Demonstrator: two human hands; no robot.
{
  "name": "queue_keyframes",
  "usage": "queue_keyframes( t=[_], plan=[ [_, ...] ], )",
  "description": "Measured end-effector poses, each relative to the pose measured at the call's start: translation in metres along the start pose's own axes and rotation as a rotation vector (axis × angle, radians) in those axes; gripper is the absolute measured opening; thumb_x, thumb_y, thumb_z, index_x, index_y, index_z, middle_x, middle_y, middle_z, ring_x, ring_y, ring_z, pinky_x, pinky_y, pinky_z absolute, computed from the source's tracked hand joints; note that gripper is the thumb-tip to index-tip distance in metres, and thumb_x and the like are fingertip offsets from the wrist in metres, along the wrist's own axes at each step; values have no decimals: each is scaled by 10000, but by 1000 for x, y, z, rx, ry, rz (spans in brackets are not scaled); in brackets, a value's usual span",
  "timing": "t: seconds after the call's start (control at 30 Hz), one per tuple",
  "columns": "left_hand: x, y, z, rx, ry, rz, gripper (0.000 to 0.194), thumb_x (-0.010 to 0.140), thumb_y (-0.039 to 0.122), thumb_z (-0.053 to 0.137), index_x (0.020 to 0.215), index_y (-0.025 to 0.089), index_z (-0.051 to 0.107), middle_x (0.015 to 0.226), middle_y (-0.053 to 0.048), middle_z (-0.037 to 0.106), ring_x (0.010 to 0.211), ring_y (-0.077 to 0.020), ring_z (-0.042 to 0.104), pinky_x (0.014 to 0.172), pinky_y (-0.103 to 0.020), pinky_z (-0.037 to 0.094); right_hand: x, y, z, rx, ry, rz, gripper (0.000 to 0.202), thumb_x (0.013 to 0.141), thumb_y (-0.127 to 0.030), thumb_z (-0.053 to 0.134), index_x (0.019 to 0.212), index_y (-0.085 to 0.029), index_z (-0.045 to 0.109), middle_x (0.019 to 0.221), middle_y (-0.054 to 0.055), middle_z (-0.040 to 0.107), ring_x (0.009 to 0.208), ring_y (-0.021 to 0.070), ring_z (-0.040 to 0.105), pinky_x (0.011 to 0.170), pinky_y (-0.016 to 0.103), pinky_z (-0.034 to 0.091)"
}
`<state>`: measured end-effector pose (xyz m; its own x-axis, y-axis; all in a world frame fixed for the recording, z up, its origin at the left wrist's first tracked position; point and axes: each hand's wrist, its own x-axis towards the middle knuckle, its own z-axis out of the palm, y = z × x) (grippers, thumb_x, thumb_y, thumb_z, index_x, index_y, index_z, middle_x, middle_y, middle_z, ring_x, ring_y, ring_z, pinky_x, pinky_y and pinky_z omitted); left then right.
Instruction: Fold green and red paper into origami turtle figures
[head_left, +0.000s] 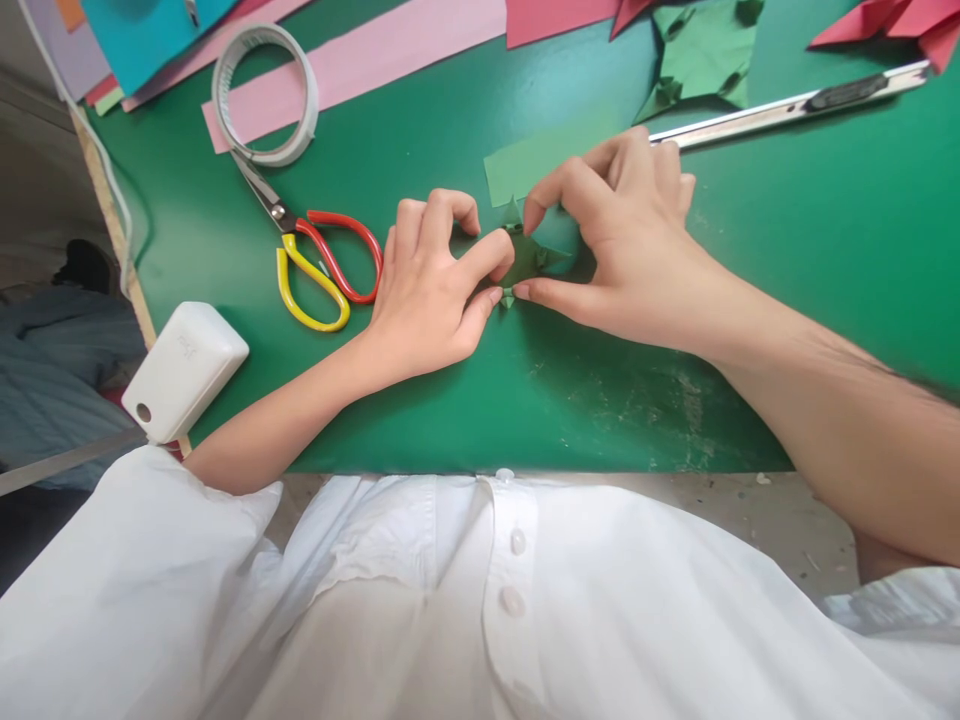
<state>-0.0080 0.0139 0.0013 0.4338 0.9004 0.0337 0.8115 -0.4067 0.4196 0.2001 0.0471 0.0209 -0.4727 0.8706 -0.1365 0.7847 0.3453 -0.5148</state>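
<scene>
- Bends the left hand (435,275) over the small folded green paper (525,255), with index finger on top and thumb against the lower corner; cannot tell whether pinching or only pressing there.
- Spreads the right hand (630,230) with thumb and index finger well parted, thumb tip at that same lower corner, index tip near the upper point; cannot tell whether touching paper with that index tip.
- Brings both thumb tips close together at the corner, with palms apart.
- Has the small folded green paper flat on the green table (637,420), between the two hands.
- Shows a light green strip (551,150) just beyond the folded paper, partly behind the right hand.
- Shows a cutter knife (847,93) slanting up and away from behind the right hand, below a larger folded green paper (709,55).
- Shows red folded paper (896,20) at the far right corner.
- Has scissors (281,212) with red and yellow handles just beside the left hand, blades pointing toward a tape roll (311,105).
- Has the tape roll lying over the end of a pink strip (412,50).
- Shows a white box (191,365) at the left table edge, near the left forearm.
</scene>
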Motion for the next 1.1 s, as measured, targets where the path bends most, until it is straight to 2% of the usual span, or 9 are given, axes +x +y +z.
queue_keyframes(
  t=[0.2,0.37,0.57,0.73,0.93,1.1],
  plan=[
    [0,0,1,14,0,1,215,917,410,569,1086,291,626,1267,-117,494,1215,-367,431,1047,-568,351,0,3,1,-26,-9,-8,411,852,-381,707,1189,-280,495,1244,134,426,1145,356,426,880,498,394],
    [1,3,-1,17,10,-15,175,922,371,550,1044,285,641,1253,-112,506,1176,-352,452,1041,-559,356,1,7,4,-31,22,-58,413,841,-433,712,1160,-280,500,1205,127,419,1115,353,421,843,489,399],
    [2,4,-2,23,5,-23,181,926,380,535,1030,282,646,1241,-109,517,1173,-347,454,1036,-555,362,3,1,2,-31,-45,29,392,829,-373,719,1141,-290,497,1232,115,405,1161,372,408,889,519,387],
    [2,3,-2,3,-6,-27,206,921,384,530,1063,289,644,1259,-108,518,1214,-358,445,1052,-558,354,2,7,3,-13,-4,-46,395,854,-477,688,1157,-300,507,1211,113,416,1122,356,410,870,520,392],
    [2,2,-1,-20,-9,-35,204,929,367,509,1046,284,655,1260,-114,520,1208,-366,458,1046,-573,347,0,13,4,-45,4,-101,354,889,-482,641,1175,-291,558,1216,128,447,1105,332,425,861,483,382],
    [1,2,-1,-48,7,-15,227,929,404,526,1085,296,652,1251,-109,531,1218,-360,445,1042,-561,363,-5,9,2,-65,30,-142,251,910,-467,605,1097,-308,661,1225,125,479,1123,337,444,865,484,376]
  ],
)
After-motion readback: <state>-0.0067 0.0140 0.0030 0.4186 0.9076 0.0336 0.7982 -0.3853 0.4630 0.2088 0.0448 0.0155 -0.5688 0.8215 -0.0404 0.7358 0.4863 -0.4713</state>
